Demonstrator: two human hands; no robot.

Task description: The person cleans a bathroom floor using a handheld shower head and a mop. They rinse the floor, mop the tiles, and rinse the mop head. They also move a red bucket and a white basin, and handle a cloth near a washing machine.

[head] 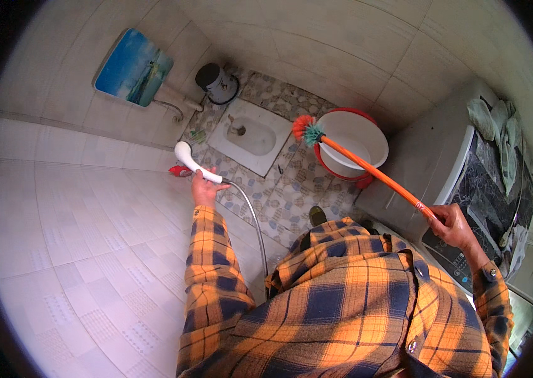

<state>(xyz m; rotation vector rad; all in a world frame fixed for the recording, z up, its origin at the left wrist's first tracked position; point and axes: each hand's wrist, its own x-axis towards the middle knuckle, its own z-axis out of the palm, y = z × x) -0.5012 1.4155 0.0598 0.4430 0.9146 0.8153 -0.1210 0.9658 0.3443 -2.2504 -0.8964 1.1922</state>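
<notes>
My left hand [206, 190] grips the handle of a white shower head [194, 163], which points away from me over the tiled floor near the left wall. A grey flexible hose [254, 222] runs from its handle back towards my body. In my right hand [453, 227] is the end of a long orange brush handle [375, 171]. The round brush head [308, 130], with red and teal bristles, hangs beside the rim of a white basin [380, 141]. Between the two tools lies a white squat toilet pan [266, 137] set in the floor. I cannot tell whether water is flowing.
A bucket-like bin [221, 85] stands in the far corner. The white basin sits in or on a red one [365, 182]. At right, a washing machine [455, 198] carries cloths [507, 141]. A blue picture-covered box [134, 68] hangs on the left wall above a red bottle [179, 171].
</notes>
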